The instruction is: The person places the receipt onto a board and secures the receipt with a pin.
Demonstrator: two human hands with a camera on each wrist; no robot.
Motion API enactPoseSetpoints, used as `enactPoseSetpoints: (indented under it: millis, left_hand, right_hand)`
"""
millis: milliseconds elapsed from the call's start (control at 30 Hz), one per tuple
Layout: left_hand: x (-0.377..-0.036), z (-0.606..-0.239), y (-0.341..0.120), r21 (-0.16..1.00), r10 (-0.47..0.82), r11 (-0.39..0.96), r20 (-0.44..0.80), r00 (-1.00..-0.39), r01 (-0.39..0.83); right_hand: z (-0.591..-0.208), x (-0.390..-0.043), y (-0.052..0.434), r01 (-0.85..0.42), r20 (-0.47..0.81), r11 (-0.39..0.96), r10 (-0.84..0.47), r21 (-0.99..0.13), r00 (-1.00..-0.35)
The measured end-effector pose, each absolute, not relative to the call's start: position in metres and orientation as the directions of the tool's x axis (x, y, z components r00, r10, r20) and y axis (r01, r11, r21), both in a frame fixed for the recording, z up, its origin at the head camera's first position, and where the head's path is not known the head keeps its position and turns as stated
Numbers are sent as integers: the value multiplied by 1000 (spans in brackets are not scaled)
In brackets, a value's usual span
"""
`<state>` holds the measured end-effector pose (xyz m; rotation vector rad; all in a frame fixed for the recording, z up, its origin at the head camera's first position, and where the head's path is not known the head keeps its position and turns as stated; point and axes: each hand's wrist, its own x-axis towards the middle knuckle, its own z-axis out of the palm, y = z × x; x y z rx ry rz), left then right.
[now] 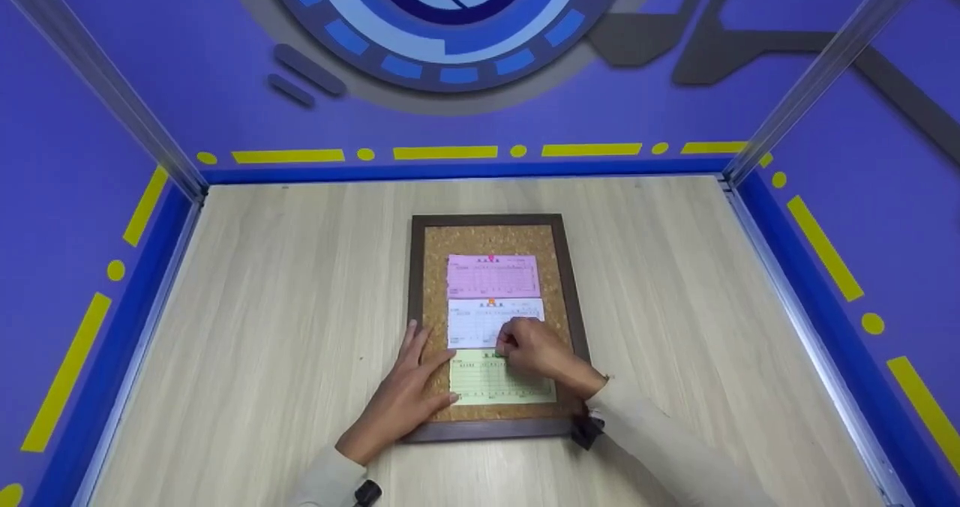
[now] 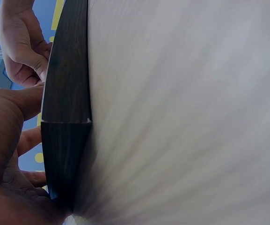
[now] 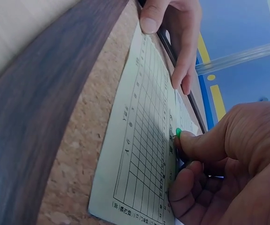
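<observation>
A cork board (image 1: 436, 282) in a dark wooden frame (image 3: 36, 108) lies flat on the table. Three slips sit in a column on it: a pink slip (image 1: 493, 276), a white slip (image 1: 472, 323) and a green slip (image 1: 495, 387). My right hand (image 1: 517, 346) pinches a green pushpin (image 3: 178, 132) at the top edge of the green slip (image 3: 139, 154). My left hand (image 1: 420, 376) lies flat on the board's lower left, its straight fingers (image 3: 177, 37) pressing the green slip's left edge and the frame (image 2: 67, 117).
The board lies on a pale wood-grain table (image 1: 285, 327) enclosed by blue-purple walls with yellow markings (image 1: 825, 248). Small pins hold the pink slip (image 1: 491, 258) and the white slip (image 1: 491, 302) at their top edges. Bare tabletop (image 2: 186, 112) surrounds the board.
</observation>
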<state>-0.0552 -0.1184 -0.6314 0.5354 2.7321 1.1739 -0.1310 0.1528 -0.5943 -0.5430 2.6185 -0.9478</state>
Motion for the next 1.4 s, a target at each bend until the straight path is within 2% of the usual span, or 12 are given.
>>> enactPoseSetpoints:
  millis: [400,867,1167,1400]
  left_hand:
    - [-56,-629,-117,713,366,646,24,-930,273]
    - [-56,-629,-116,702,369,654,29,-929,281]
    - [-56,-631,-116,707,361,655,19,-933,268]
    - [-56,-630,-116,709,355,660,-3,-935,248]
  right_hand:
    - [-599,-124,151,-350,-24,758,-433,-550,-901]
    - [-599,-123,150,-347,-49,784,-431,-516,-901]
    - [-602,-121,149,-403,0,782,-459,-476,-889]
    - [-621,-126,153,-492,125,704,-506,-512,-853]
